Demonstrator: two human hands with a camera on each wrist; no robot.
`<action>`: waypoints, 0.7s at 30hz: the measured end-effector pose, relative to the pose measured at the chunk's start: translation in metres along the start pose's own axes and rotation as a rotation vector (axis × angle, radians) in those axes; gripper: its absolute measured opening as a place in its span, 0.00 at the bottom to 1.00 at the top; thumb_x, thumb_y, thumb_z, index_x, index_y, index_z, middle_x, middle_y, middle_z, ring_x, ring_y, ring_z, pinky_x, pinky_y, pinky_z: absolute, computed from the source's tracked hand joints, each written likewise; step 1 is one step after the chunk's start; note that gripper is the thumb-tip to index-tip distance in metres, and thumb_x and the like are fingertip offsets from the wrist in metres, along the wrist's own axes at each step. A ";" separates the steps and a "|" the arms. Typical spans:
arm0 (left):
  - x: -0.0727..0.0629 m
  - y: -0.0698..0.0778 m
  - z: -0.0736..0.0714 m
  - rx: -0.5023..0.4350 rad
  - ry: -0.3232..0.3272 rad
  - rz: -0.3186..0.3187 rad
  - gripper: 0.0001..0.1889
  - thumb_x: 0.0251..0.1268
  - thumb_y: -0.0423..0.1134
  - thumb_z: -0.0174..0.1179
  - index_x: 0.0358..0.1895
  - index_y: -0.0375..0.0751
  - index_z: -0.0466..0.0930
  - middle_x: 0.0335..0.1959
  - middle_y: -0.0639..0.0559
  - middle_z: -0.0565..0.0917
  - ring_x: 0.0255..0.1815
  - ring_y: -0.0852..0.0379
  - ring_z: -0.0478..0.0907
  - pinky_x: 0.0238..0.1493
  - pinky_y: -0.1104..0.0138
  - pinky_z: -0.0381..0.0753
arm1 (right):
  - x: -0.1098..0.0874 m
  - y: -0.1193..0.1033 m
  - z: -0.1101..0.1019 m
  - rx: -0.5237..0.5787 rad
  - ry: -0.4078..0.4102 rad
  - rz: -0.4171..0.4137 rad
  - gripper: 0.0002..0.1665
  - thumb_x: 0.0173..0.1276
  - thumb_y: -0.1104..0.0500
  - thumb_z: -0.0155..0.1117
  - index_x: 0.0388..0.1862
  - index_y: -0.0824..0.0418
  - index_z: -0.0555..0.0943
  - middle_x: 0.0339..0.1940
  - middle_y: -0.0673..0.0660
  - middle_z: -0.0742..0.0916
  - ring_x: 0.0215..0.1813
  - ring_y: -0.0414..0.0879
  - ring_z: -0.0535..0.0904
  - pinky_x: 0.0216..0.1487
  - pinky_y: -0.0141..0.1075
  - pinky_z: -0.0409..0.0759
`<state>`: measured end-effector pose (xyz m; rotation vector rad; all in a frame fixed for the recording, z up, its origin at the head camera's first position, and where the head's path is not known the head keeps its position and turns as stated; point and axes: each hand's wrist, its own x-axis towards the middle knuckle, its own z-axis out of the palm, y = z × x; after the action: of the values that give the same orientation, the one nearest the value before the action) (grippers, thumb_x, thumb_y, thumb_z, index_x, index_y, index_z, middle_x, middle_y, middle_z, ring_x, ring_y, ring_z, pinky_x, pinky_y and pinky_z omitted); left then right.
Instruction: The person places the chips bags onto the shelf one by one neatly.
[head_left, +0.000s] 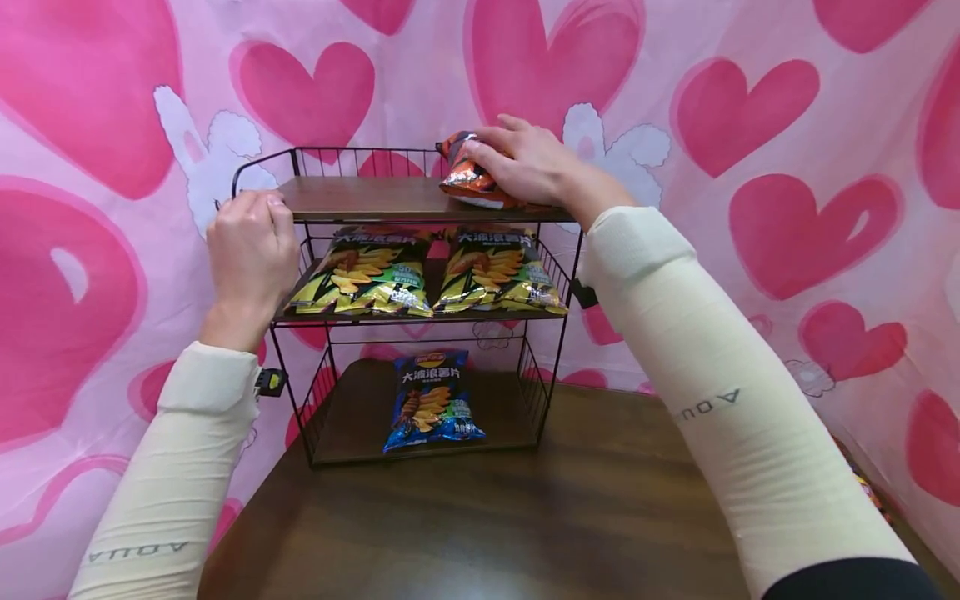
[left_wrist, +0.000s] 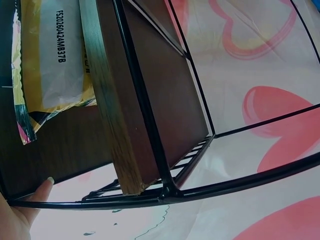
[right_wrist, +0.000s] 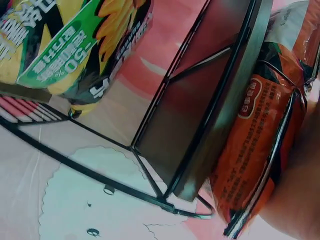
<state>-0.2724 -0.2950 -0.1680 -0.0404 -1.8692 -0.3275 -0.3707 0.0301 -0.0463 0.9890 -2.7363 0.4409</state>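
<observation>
On the right of the rack's top shelf (head_left: 375, 196) leans an orange chip bag (head_left: 468, 179). My right hand (head_left: 528, 162) grips that bag, its thumb across the front and the other fingers over the top. At the rack's upper left corner my left hand (head_left: 251, 250) is curled round the black wire side frame; in the left wrist view a fingertip (left_wrist: 44, 192) shows beside the rail (left_wrist: 100, 204). Two yellow chip bags (head_left: 367, 275) lie side by side on the middle shelf. A blue chip bag (head_left: 433, 400) lies face up on the bottom shelf.
The rack stands on a brown wooden table (head_left: 480, 525), with wire guards at its sides and back. Behind it hangs a pink cloth (head_left: 750, 233) printed with hearts and rabbits. Part of a colourful packet (head_left: 870, 492) shows at the far right.
</observation>
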 end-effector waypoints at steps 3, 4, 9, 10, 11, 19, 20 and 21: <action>0.003 0.001 0.001 -0.010 0.000 0.004 0.25 0.80 0.39 0.41 0.40 0.19 0.83 0.41 0.28 0.85 0.45 0.25 0.80 0.49 0.36 0.75 | -0.008 0.003 -0.009 0.061 0.126 0.003 0.40 0.78 0.29 0.28 0.84 0.39 0.55 0.86 0.43 0.46 0.86 0.48 0.37 0.82 0.50 0.37; 0.005 0.002 0.001 -0.013 -0.004 0.002 0.25 0.80 0.40 0.41 0.40 0.19 0.83 0.42 0.28 0.85 0.45 0.25 0.80 0.50 0.36 0.75 | -0.013 0.004 -0.013 0.079 0.163 0.000 0.39 0.79 0.30 0.28 0.83 0.40 0.56 0.86 0.42 0.46 0.86 0.46 0.37 0.82 0.47 0.37; 0.007 -0.001 -0.001 -0.003 -0.015 -0.013 0.25 0.80 0.40 0.42 0.41 0.19 0.83 0.43 0.28 0.86 0.47 0.25 0.81 0.52 0.37 0.76 | -0.041 0.018 -0.024 0.128 0.289 -0.055 0.37 0.82 0.37 0.32 0.82 0.50 0.63 0.86 0.47 0.55 0.85 0.44 0.45 0.81 0.37 0.42; 0.006 -0.002 -0.002 0.001 -0.016 -0.019 0.25 0.80 0.40 0.42 0.41 0.20 0.84 0.44 0.28 0.86 0.47 0.25 0.81 0.52 0.37 0.76 | -0.047 0.022 -0.024 0.133 0.299 -0.066 0.36 0.83 0.38 0.33 0.81 0.51 0.64 0.85 0.48 0.56 0.85 0.45 0.46 0.81 0.37 0.43; 0.006 -0.004 -0.003 0.004 -0.016 -0.024 0.25 0.80 0.40 0.42 0.41 0.20 0.84 0.44 0.28 0.86 0.47 0.25 0.81 0.52 0.37 0.76 | -0.053 0.025 -0.023 0.136 0.308 -0.077 0.36 0.83 0.39 0.34 0.80 0.53 0.65 0.85 0.50 0.58 0.85 0.45 0.48 0.81 0.38 0.44; 0.000 -0.016 -0.010 -0.004 -0.014 -0.025 0.26 0.80 0.41 0.42 0.38 0.19 0.84 0.43 0.28 0.86 0.46 0.24 0.81 0.52 0.36 0.76 | -0.102 0.061 -0.002 0.065 0.337 -0.093 0.32 0.82 0.44 0.45 0.78 0.55 0.68 0.81 0.58 0.66 0.82 0.56 0.57 0.79 0.58 0.55; 0.000 -0.016 -0.010 -0.008 -0.014 -0.024 0.26 0.80 0.41 0.42 0.39 0.19 0.84 0.43 0.28 0.86 0.47 0.24 0.81 0.52 0.37 0.76 | -0.107 0.067 0.002 0.062 0.340 -0.090 0.32 0.81 0.45 0.46 0.78 0.55 0.69 0.80 0.59 0.66 0.81 0.57 0.58 0.78 0.60 0.56; -0.001 -0.017 -0.010 -0.010 -0.014 -0.023 0.26 0.79 0.41 0.42 0.40 0.19 0.84 0.43 0.28 0.86 0.47 0.24 0.80 0.52 0.37 0.76 | -0.113 0.073 0.005 0.061 0.340 -0.083 0.32 0.81 0.45 0.47 0.78 0.56 0.69 0.80 0.60 0.67 0.81 0.58 0.58 0.77 0.62 0.57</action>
<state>-0.2658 -0.3136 -0.1691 -0.0281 -1.8832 -0.3531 -0.3329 0.1478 -0.0982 0.9402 -2.3840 0.6187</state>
